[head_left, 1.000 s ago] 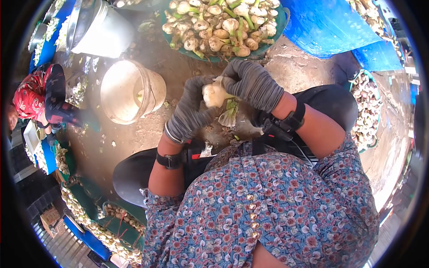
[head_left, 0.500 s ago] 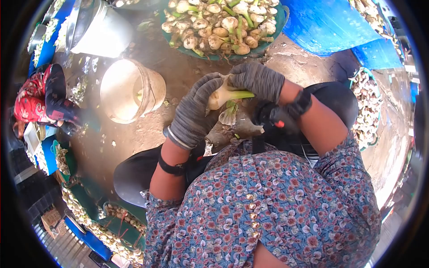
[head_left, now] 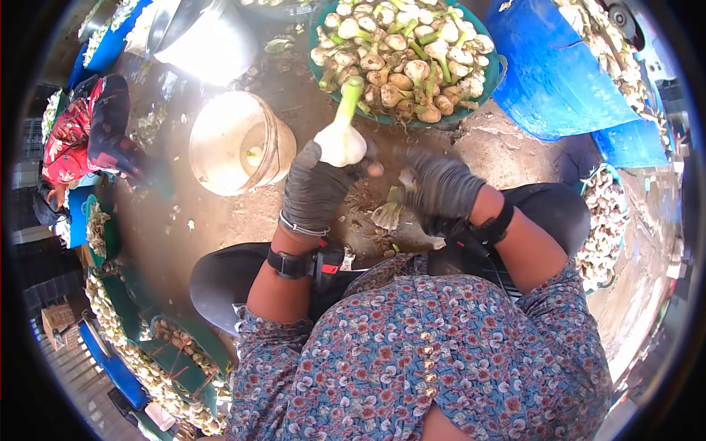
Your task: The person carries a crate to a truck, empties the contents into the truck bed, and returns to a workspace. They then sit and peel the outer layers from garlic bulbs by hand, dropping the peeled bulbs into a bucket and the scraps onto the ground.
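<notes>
A peeled white garlic bulb (head_left: 342,145) with a short green stem points upward in my left hand (head_left: 318,184). The grey-gloved fingers are closed round its base. My right hand (head_left: 443,184), also gloved in grey, is apart from the bulb and to its right, its fingers smeared by motion. Pale strips of garlic skin (head_left: 401,189) show beside those fingers; I cannot tell whether they are held. Below, between my knees, lies a pile of peelings (head_left: 386,217). A white bucket (head_left: 283,153) stands left of my left hand with a small pale piece inside.
Ahead is a green tub (head_left: 318,73) heaped with unpeeled garlic. Blue barrels (head_left: 548,81) with more garlic stand at right, near a basket of bulbs (head_left: 601,228). A shiny metal pail (head_left: 209,48) stands front left. Another person (head_left: 81,140) sits at far left.
My left hand has turned the bulb so its stem points up, and it looks whiter. My right hand has let go of the bulb and moved right and down. The view has shifted slightly.
</notes>
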`<state>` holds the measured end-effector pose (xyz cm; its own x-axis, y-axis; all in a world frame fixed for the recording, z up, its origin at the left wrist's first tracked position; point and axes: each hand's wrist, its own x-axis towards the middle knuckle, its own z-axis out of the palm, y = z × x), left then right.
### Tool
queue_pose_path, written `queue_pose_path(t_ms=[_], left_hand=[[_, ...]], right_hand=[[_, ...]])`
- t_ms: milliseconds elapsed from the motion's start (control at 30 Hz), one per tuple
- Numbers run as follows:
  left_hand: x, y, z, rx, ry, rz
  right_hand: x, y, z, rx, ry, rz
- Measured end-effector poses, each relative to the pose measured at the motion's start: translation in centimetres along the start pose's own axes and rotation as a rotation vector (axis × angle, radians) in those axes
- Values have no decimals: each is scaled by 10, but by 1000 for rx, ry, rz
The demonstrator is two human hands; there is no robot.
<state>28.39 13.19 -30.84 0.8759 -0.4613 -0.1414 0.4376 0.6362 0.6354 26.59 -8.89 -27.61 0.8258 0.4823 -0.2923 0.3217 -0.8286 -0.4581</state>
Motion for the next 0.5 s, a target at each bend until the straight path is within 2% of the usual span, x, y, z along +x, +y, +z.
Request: queue_pose_path(t_ms=[33, 100, 133, 167, 233, 333, 367, 467, 500], left_hand=[[1, -4, -7, 11, -20, -42], [2, -10, -5, 126, -63, -52], [2, -13, 0, 229, -83, -16], [5, -16, 2, 156, -113, -81], [5, -15, 6, 101, -120, -180], [7, -28, -4, 685, 165, 307], [1, -25, -8, 777, 213, 302], [2, -24, -1, 487, 118, 301], [0, -18, 10, 458, 148, 270]], right_hand=[[1, 2, -1, 169, 134, 12], [1, 13, -1, 927, 422, 33], [0, 4, -8, 1053, 401, 42], [-1, -11, -17, 1180, 383, 51], [1, -16, -19, 1202, 367, 93], [7, -13, 0, 704, 707, 0], [10, -14, 4, 479, 852, -33], [4, -13, 10, 433, 781, -100], [2, -16, 11, 586, 703, -61]])
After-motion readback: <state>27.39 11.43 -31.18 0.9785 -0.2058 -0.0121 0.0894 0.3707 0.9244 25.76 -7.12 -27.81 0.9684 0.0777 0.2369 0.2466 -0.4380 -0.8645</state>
